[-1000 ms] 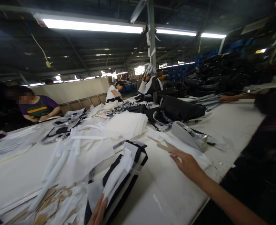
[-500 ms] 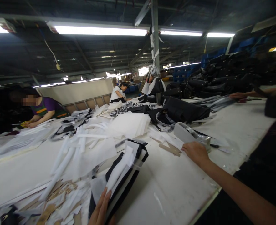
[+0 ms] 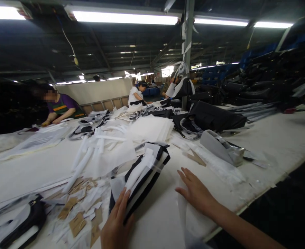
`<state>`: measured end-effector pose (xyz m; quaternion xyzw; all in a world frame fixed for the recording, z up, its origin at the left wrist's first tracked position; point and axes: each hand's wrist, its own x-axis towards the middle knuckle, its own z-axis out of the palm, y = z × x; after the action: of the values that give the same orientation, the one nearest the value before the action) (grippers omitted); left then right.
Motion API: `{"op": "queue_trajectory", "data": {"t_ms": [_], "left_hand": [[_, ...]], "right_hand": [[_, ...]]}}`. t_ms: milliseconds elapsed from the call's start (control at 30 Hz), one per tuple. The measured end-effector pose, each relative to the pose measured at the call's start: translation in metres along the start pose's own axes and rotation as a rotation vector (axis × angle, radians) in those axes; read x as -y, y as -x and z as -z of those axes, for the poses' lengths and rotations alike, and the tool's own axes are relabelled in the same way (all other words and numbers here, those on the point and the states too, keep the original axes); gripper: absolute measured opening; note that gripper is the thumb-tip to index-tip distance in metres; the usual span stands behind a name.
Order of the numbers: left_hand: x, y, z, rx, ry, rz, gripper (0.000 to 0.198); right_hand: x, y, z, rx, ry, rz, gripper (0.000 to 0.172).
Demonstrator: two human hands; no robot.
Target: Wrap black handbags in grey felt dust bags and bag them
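In the head view, my left hand (image 3: 117,218) is wrapped round the near end of a long black-and-white folded bundle (image 3: 148,173). It looks like a bag with white sheets on it, and clear film crosses its far part. The thumb side is partly hidden. To the right of the bundle, my right hand (image 3: 196,193) is over the white table (image 3: 165,214) with fingers apart, holding nothing that I can see. A strip of translucent plastic (image 3: 183,221) hangs or lies just below that palm; whether they touch, I cannot tell.
Paper and card scraps (image 3: 77,223) lie at left, near a black bag part (image 3: 25,221). White sheets (image 3: 149,129) and black bags (image 3: 217,116) are piled behind. Plastic film (image 3: 222,173) lies at right. A metal post (image 3: 188,52) rises beyond. Co-workers (image 3: 64,105) stand across the table.
My right hand has left the grey-and-clear plastic piece, come nearer and opened. Film is now spread across the right of the table. My left hand stays on the bundle; the view has shifted.
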<state>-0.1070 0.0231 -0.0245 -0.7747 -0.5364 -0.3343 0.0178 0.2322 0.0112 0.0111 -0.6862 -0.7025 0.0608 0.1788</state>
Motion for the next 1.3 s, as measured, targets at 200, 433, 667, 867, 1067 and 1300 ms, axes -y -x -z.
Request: {"op": "queue_trajectory", "data": {"t_ms": [200, 433, 667, 867, 1067, 1300], "left_hand": [[-0.004, -0.008, 0.01, -0.074, 0.022, -0.018, 0.068], [-0.028, -0.021, 0.018, -0.178, -0.013, -0.064, 0.07], [-0.062, -0.018, 0.014, -0.304, -0.114, -0.342, 0.054], [-0.09, -0.007, -0.013, -0.289, -0.154, -0.532, 0.039], [-0.111, -0.001, -0.029, -0.311, -0.221, -0.504, 0.033], [-0.131, 0.008, -0.067, -0.651, -0.096, -0.34, 0.027]], "right_hand": [[0.028, -0.01, -0.034, 0.21, -0.099, 0.366, 0.075], [0.057, -0.042, -0.026, 0.276, -0.24, 0.682, 0.061], [0.06, 0.006, -0.007, -0.181, -0.509, 0.834, 0.022], [0.067, 0.007, 0.049, -0.268, -0.55, 0.734, 0.018], [0.076, -0.099, 0.023, 0.166, -0.208, 0.273, 0.024], [0.112, -0.174, -0.032, 0.358, -0.042, 0.044, 0.031]]}}
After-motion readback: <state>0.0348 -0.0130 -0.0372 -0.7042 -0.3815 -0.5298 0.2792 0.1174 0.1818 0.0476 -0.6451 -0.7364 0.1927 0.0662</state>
